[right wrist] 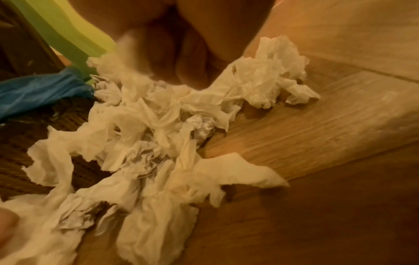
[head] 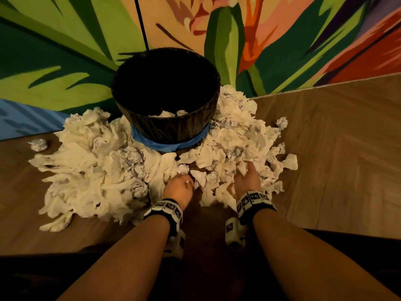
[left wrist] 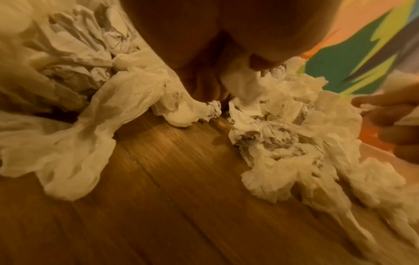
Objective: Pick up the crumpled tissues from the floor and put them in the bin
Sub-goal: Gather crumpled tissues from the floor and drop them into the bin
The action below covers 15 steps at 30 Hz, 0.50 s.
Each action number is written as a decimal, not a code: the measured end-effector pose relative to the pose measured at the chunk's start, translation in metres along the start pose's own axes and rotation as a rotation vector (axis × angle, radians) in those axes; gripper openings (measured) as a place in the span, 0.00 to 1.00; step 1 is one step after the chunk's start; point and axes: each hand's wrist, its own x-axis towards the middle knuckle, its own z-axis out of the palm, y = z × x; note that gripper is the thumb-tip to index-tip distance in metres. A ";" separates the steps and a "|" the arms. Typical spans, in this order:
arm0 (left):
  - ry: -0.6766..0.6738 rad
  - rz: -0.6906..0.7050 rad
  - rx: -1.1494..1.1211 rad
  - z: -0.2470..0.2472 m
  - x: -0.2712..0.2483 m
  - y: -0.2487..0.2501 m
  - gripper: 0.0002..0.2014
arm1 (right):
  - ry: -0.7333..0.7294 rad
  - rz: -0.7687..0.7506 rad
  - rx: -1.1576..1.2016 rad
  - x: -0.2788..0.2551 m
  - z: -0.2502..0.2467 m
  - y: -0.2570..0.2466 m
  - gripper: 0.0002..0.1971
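A black-lined wicker bin [head: 173, 127] stands against the painted wall, with a few tissues [head: 165, 114] inside. White crumpled tissues [head: 91, 166] lie heaped on the wooden floor on both sides of it and in front. My left hand [head: 187, 182] is low at the front of the heap, fingers curled round a tissue; in the left wrist view the left hand [left wrist: 229, 78] pinches a white tissue [left wrist: 244, 84] under the thumb. My right hand [head: 243, 170] grips a tissue [head: 241, 166] in the right part of the heap. The right wrist view shows the right hand [right wrist: 179, 71] with curled fingers and blurred tissue [right wrist: 129, 57].
A blue bag edge [head: 173, 146] wraps the bin's base. The mural wall [head: 65, 61] rises right behind the bin. Single tissue balls lie apart at the left [head: 38, 144] and right [head: 282, 122]. Bare wooden floor [head: 336, 159] stretches to the right and near my knees.
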 end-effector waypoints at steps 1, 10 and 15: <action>-0.001 0.010 0.043 0.001 0.000 0.001 0.08 | 0.024 0.007 -0.043 0.002 -0.003 0.001 0.24; -0.523 0.203 0.423 0.038 -0.006 0.001 0.26 | -0.432 -0.199 -0.614 -0.020 0.004 0.048 0.23; -0.619 0.149 0.536 0.047 -0.010 -0.008 0.26 | -0.600 -0.141 -0.771 -0.026 0.006 0.059 0.26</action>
